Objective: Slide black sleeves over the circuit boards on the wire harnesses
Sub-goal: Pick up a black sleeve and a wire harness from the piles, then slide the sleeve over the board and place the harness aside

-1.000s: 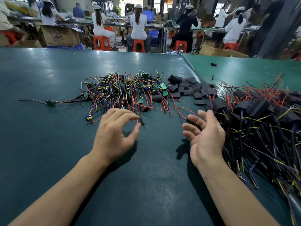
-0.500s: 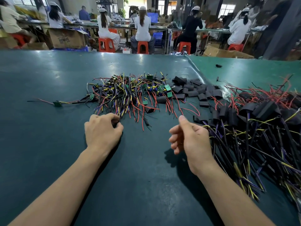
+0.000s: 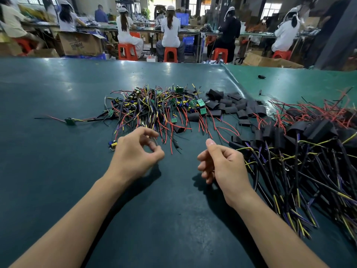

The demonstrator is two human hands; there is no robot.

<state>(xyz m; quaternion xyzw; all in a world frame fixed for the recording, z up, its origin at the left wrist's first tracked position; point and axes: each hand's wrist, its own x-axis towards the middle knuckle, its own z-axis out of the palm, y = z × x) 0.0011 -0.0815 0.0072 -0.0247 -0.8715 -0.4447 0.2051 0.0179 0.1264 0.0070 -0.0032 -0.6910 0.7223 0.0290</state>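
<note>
A tangle of wire harnesses [image 3: 158, 109] with small green circuit boards and red, yellow and black leads lies mid-table. Loose black sleeves [image 3: 231, 107] are heaped just to its right. A big pile of harnesses with sleeves on them [image 3: 299, 147] spreads along the right side. My left hand [image 3: 135, 151] hovers at the near edge of the tangle, fingers curled in a loose ring, with nothing visibly held. My right hand [image 3: 222, 163] is curled with the thumb sticking up, empty, beside the sleeved pile.
One stray harness with a green board [image 3: 70, 120] lies apart at the left. The dark green table mat [image 3: 58, 171] meets a lighter green mat [image 3: 309, 84] at the back right. Behind the table, several seated workers and cardboard boxes [image 3: 81, 44].
Both hands went from spread open to curled. The left hand has since loosened from a tight fist into a ring shape; the right hand stays curled, roughly in place.
</note>
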